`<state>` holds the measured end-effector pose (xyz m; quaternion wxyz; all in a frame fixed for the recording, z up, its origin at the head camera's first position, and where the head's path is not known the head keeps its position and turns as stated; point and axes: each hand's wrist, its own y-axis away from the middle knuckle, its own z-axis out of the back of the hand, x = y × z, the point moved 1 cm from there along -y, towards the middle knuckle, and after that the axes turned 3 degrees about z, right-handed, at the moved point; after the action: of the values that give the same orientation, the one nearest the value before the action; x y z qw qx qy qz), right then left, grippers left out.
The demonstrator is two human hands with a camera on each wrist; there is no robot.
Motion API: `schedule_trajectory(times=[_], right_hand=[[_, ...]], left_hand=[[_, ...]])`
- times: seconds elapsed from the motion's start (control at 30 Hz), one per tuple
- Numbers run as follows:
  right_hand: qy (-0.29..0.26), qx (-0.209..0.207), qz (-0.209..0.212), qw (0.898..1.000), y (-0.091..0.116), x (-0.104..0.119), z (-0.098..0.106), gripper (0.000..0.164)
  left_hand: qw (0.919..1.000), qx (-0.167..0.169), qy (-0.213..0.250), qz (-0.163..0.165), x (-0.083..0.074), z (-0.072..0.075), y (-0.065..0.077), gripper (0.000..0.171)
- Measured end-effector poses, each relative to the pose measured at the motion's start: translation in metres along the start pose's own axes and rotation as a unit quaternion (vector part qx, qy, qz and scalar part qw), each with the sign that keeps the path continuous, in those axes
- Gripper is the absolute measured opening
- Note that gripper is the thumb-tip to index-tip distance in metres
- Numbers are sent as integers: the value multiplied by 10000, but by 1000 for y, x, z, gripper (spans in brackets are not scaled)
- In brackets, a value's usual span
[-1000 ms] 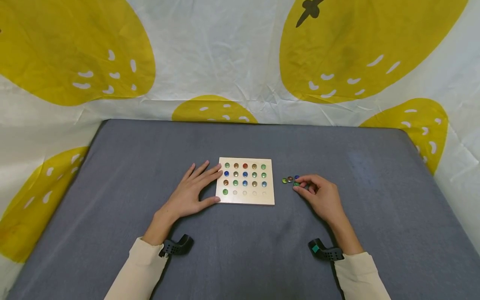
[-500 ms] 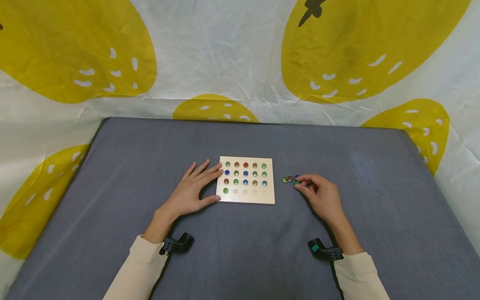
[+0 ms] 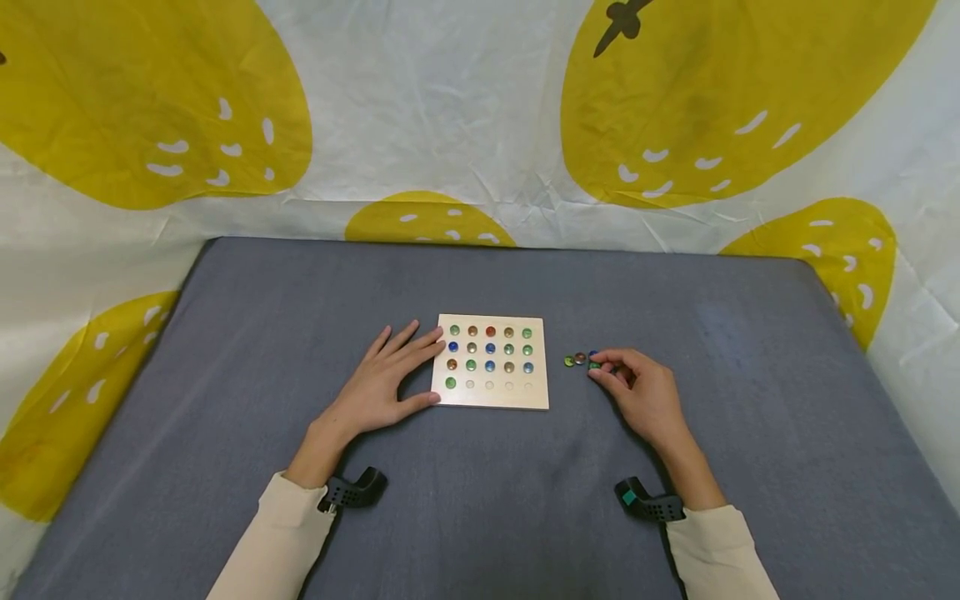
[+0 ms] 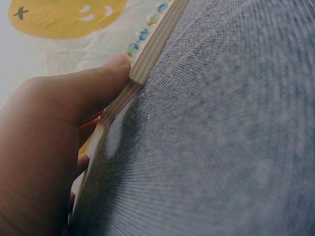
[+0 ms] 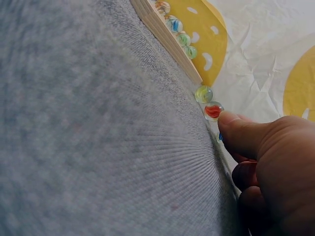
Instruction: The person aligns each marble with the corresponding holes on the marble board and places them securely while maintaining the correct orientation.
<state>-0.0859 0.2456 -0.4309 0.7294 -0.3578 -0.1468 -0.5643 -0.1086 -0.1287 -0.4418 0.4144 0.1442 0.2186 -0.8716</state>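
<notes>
My left hand (image 3: 382, 387) rests with spread fingers on the left edge of a pale wooden marble board (image 3: 537, 398); in the left wrist view its thumb (image 4: 106, 78) lies along the board's edge. Glass marbles fill the board's three back rows and the leftmost hollow of the front row. To the right, thumb and forefinger of my right hand (image 3: 647, 396) pinch a green marble (image 3: 594, 366), mostly covered by the fingertips. A yellow-green marble (image 5: 203, 94) and a red-swirled marble (image 5: 213, 111) lie just left of the fingertips. A blue marble (image 3: 592, 353) shows behind them.
Grey cloth (image 3: 480, 517) covers the table. Behind it hangs a white curtain (image 3: 435, 100) with yellow fruit shapes. Each wrist wears a black camera band, the left one (image 3: 358, 489) and the right one (image 3: 651, 502).
The right fingertips have shifted very slightly at the green marble. The left hand, the board and the other marbles stay where they were.
</notes>
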Motion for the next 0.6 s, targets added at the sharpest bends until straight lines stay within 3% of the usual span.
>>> schedule_trajectory(times=[0.6], right_hand=[[-215, -206, 97, 9995, -3, 16, 3, 15]], left_hand=[[9999, 42, -84, 54, 1, -2, 0, 71]])
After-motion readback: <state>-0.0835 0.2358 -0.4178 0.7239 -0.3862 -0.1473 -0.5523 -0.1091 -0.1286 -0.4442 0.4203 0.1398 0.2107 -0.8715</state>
